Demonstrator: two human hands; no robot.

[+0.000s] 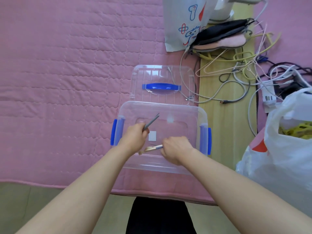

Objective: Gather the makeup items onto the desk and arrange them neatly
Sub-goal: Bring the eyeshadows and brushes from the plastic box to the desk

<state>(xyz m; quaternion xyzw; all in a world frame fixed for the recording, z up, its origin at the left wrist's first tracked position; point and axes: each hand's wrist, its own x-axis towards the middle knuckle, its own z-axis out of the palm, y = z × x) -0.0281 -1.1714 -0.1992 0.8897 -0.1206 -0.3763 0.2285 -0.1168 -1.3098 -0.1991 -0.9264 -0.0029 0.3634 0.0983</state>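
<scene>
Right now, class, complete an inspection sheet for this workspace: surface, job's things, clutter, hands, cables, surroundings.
Surface: pink quilted cover.
Job's things: clear storage box open, its lid lying behind it; grey pencil-like stick; makeup brush.
Clutter: printed bag, white plastic bag, dark pouch.
Hands: left hand grips the stick; right hand holds the brush.
Cables: tangled cables over the wooden strip.
Surroundings: nothing seen.

A pink quilted bed (59,81) carries a clear plastic box (190,159), its lid (152,73) just behind, touching.
</scene>
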